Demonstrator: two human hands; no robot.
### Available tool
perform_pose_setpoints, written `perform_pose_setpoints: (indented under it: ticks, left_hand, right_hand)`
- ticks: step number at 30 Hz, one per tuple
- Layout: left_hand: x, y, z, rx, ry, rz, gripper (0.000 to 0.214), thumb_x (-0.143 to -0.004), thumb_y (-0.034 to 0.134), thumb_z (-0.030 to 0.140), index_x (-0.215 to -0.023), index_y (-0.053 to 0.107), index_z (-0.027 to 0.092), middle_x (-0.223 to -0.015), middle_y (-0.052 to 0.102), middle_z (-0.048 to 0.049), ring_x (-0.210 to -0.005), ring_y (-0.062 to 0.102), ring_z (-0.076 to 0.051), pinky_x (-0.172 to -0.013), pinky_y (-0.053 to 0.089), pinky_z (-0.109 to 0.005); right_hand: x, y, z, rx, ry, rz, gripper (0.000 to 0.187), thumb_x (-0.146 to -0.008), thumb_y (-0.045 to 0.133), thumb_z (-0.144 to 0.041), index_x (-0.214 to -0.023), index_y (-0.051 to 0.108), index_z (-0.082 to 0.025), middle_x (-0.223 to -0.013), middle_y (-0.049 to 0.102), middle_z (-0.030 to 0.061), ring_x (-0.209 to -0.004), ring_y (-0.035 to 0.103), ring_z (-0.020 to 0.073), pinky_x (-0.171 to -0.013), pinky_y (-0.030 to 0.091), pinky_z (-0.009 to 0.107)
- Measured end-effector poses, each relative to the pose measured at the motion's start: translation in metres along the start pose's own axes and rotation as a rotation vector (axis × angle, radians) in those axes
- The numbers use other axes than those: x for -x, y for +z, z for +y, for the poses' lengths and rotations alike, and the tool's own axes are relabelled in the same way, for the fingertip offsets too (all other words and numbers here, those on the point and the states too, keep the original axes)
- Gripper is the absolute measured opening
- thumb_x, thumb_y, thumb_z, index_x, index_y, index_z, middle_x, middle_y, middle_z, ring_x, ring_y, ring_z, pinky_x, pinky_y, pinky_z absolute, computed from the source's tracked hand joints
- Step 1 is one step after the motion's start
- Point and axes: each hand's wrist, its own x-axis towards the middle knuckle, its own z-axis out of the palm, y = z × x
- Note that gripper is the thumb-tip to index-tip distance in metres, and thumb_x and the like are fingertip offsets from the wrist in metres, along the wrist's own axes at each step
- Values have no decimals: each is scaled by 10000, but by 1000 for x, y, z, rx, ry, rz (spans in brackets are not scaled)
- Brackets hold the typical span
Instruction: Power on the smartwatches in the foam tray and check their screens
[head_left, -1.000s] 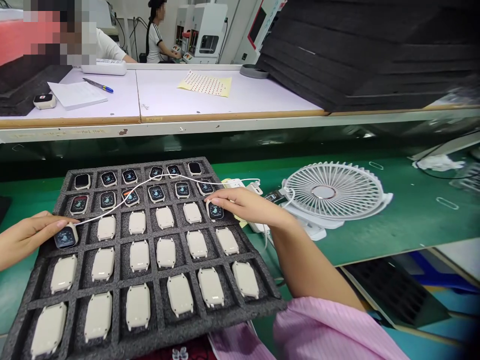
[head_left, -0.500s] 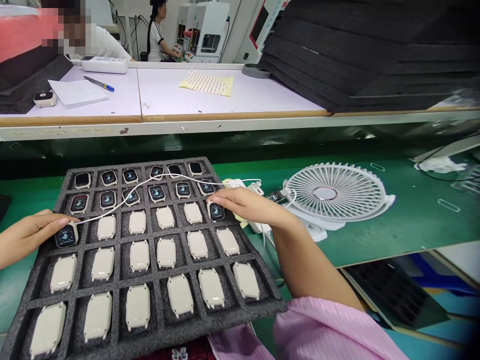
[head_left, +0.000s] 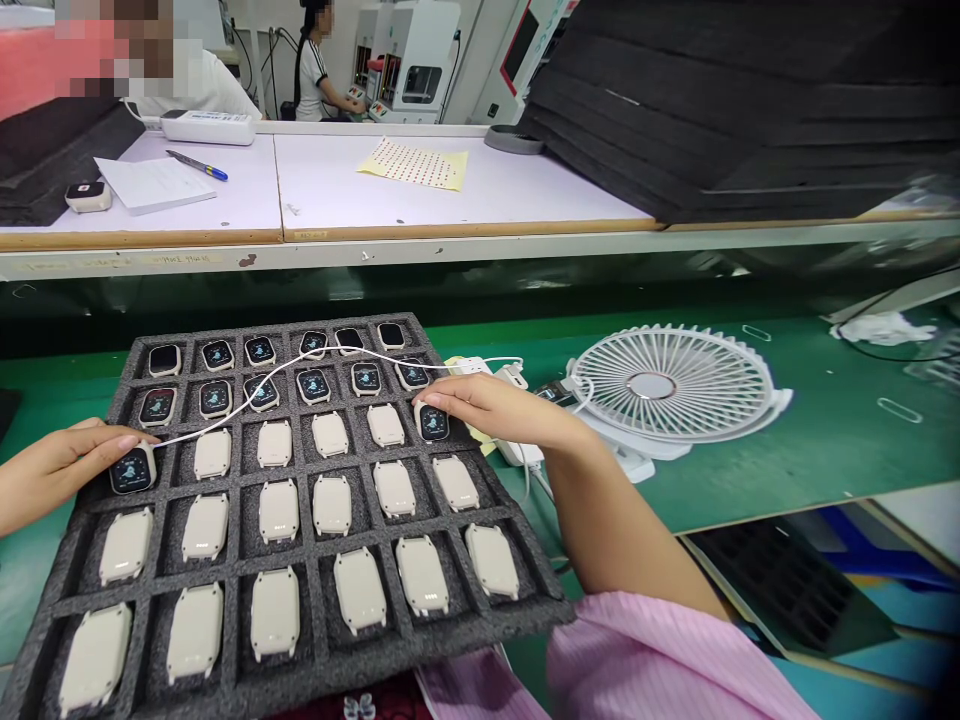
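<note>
1. Left hand (head_left: pixel 64 468): thumb and fingers pinch a lit smartwatch (head_left: pixel 133 470), joined by a white cable (head_left: pixel 281 368), at the foam tray's (head_left: pixel 322 670) third row from back, left end.
2. Right hand (head_left: pixel 487 408): fingers together, touching a second smartwatch (head_left: pixel 433 424), same row's right end; grip unclear.

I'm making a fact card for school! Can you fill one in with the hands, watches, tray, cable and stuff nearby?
Left hand: touching the left watch, screen up
Right hand: touching the right watch, screen up
Tray: dark grey, five rows of slots
Far watches: two rows, screens up
Near watches: two rows, backs up
Cable: white, crossing above the tray to the left watch; can't tell if plugged in
Beside the tray: white fan
On the shelf: pen, dotted yellow sheet
</note>
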Motion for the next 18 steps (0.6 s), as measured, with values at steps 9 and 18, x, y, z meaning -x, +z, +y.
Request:
perform_pose_setpoints:
  ticks: [9,18]
  left_hand:
    - [-1,6,-14,127,-53,-114,930,-659,334,970,-1017,748,217,-1125,738,-67,-1102,644,-304,-1110,421,-422]
    - [6,5,-7,177,-17,-125,718,-813,398,783,-1040,724,185,-1133,729,-85,-1081,623,-269,-1052,436,-360]
  right_hand:
    - [-2,3,-3,22,-25,-21,589,-983,297,-623,-904,701,-202,-979,741,98,-924,675,287,-868,504,403]
    - [-3,6,-1,58,-17,-1,601,-955,330,-687,-853,710,-233,-901,743,74,-865,681,295,-814,532,403]
